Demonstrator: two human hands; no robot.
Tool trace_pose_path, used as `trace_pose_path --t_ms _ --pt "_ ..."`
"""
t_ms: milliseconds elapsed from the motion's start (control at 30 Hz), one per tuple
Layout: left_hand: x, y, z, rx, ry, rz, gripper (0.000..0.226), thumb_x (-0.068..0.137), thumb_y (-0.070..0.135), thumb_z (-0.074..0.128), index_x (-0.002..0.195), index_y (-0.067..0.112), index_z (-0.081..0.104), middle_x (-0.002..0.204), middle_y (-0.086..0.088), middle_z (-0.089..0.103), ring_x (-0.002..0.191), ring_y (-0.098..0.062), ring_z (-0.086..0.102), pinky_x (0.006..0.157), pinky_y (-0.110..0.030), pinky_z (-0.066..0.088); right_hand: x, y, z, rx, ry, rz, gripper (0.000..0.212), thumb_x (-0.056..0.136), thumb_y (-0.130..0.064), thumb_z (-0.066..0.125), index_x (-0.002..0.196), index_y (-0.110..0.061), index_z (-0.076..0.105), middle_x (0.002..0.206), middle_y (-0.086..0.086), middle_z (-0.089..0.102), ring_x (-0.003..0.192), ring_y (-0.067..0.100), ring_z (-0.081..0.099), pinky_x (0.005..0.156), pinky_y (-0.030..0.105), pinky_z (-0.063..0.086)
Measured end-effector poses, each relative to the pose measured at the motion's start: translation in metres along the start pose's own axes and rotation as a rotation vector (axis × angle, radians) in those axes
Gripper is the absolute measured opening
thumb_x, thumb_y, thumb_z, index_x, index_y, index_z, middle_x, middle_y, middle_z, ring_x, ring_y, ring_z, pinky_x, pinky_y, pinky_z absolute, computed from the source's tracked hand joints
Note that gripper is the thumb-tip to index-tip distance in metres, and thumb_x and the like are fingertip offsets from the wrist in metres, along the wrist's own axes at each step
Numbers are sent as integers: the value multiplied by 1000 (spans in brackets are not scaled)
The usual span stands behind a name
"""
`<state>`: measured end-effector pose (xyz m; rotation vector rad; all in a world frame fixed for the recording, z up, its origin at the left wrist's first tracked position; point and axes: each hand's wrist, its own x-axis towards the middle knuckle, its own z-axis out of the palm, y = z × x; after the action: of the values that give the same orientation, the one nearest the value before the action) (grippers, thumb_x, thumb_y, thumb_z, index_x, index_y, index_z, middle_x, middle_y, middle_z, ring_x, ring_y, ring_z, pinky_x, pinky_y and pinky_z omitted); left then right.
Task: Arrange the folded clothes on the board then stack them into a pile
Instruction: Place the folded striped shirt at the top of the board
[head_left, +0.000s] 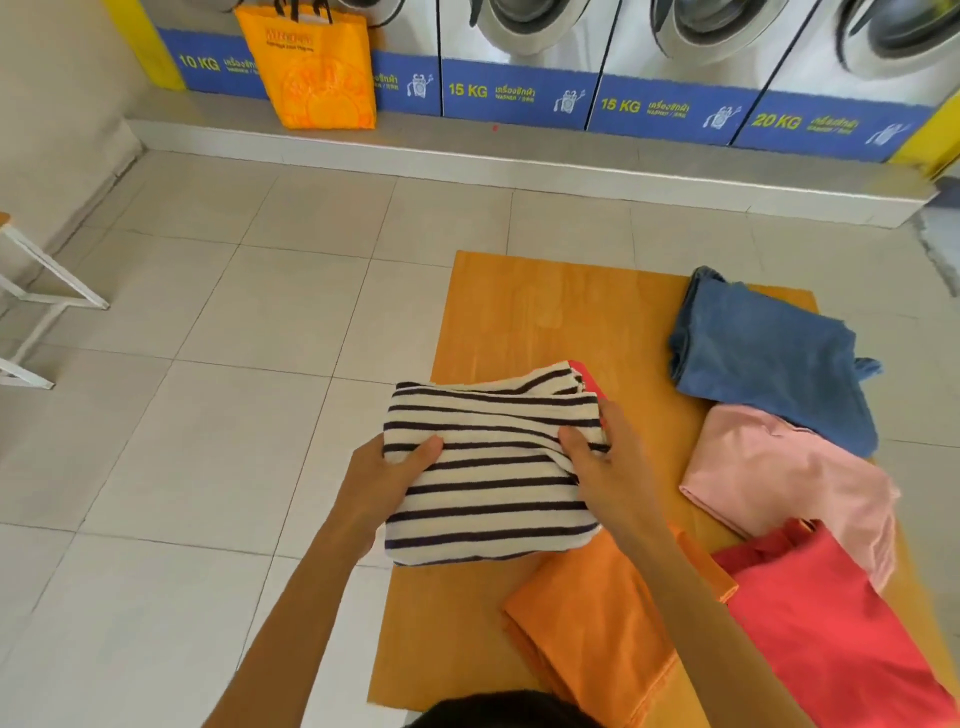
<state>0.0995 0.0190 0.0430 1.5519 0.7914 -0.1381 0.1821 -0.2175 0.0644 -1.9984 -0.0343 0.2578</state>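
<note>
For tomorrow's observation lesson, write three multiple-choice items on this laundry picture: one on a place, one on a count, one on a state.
1. Where does the blue garment lie?
A. far right of the board
B. on the tiled floor
C. inside the orange bag

2. How many folded garments show?
A. three
B. five
C. seven

3. The striped garment is:
A. spread out flat
B. hanging
C. folded, gripped by both hands

Answers: 1 A, it rests on the board's far right corner. 2 B, striped, blue, pink, orange, red. 3 C, left hand and right hand grip it.
</note>
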Motion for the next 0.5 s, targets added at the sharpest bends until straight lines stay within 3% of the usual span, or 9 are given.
trace_pose_path --t_ms 133,300,367,500 --pt "51 35 31 110 -41 110 62 77 61 70 129 32 54 115 8 69 103 -12 67 87 -38 58 50 9 -19 3 38 -1 37 101 -31 52 138 -33 48 125 -16 63 114 2 59 101 35 50" --pt "123 68 59 263 -57 137 67 81 66 62 135 29 49 122 8 66 109 -16 64 97 -42 54 125 12 -27 -35 13 -20 39 103 -24 50 141 -27 47 125 -16 58 104 -13 53 95 10 45" --pt "153 81 68 307 -34 122 64 87 58 60 139 24 43 126 2 62 113 -20 62 97 -41 53 161 14 -25 -76 -6 -27 40 103 -24 50 142 -24 47 125 -15 56 101 -10 54 97 15 46" --pt "219 115 80 379 30 165 63 91 53 56 141 19 38 131 -6 58 115 -24 59 96 -41 52 235 15 -14 -133 6 -22 45 103 -29 48 147 -21 44 137 -8 54 120 10 53 104 27 41"
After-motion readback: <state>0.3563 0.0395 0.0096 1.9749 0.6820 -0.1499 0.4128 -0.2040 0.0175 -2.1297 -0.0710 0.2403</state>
